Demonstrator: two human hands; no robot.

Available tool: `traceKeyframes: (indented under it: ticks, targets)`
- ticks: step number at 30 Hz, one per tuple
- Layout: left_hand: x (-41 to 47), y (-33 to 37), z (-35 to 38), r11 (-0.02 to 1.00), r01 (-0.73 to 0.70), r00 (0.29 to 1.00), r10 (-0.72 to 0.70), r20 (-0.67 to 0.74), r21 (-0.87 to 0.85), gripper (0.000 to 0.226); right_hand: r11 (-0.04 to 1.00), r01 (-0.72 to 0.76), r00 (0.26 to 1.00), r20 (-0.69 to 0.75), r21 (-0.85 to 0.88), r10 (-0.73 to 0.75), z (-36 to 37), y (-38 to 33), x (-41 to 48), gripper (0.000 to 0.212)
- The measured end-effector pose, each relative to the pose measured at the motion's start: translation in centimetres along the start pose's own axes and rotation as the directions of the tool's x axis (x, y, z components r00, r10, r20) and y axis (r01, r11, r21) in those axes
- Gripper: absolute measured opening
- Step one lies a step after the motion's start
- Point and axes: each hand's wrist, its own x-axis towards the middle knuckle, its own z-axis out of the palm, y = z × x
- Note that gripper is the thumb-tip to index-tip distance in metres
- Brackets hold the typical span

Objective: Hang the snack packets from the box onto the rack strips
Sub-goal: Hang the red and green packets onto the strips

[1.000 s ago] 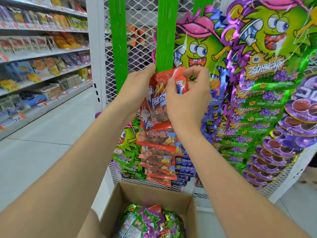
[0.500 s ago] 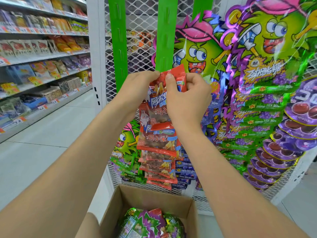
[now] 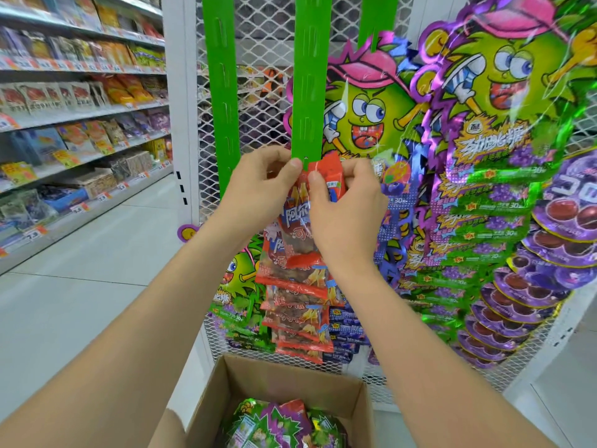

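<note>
Packet [image 3: 295, 218] upright, long axis vertical, top at strip [image 3: 308, 92] (left hand [image 3: 258, 185], right hand [image 3: 347, 202]: fingers [image 3: 284, 169] pinching it)

a shop: stocked shelves [image 3: 80, 118] with price tags [image 3: 32, 235] line a tiled aisle.

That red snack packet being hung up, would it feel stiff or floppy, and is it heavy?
Probably floppy: the red packet bends at its top where the left hand and right hand pinch it. Likely light, since several similar packets hang from one thin green strip. Its glossy film may be somewhat slippery.
</note>
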Motion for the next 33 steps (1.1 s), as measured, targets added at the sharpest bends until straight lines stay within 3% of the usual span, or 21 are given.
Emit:
traceKeyframes:
  ticks: [2,5,11,23,29,31,33]
  targets:
    - [-0.2,-0.8,0.1,0.99,-0.093,0.995,0.097,-0.028,0.106,0.011,1.0,-0.004,1.0,0.019,-0.02,0.004,-0.2,0.9,-0.4,0.028]
    - [-0.4,-1.7,0.2,0.982,-0.123,0.991,0.13,-0.036,0.14,0.005,1.0,0.022,1.0,0.017,-0.01,-0.022,-0.6,1.6,-0.6,0.024]
    - [-0.1,-1.5,0.4,0.988,-0.099,0.994,0.103,-0.024,0.115,0.019,0.995,0.014,0.999,0.036,-0.1,-0.01,-1.2,1.5,-0.1,0.028]
    - [-0.1,-2.0,1.6,0.971,-0.169,0.97,0.194,-0.146,0.167,0.024,0.998,-0.06,0.998,0.033,-0.013,0.06,-0.5,1.4,0.1,0.022]
    - [-1.0,-3.0,1.7,0.944,-0.23,0.941,0.278,-0.195,0.236,0.008,0.997,0.048,0.998,-0.033,-0.064,-0.05,-1.5,1.7,-1.4,0.032]
    - [-2.4,-3.6,1.7,0.912,-0.249,0.922,0.327,-0.21,0.327,0.026,0.985,0.162,0.984,-0.069,-0.054,-0.166,-2.5,2.0,-2.6,0.035]
    - [-4.6,-4.7,1.6,0.88,-0.257,0.892,0.375,-0.254,0.4,0.037,0.949,0.315,0.949,0.017,0.003,-0.315,-3.6,3.1,-4.7,0.024]
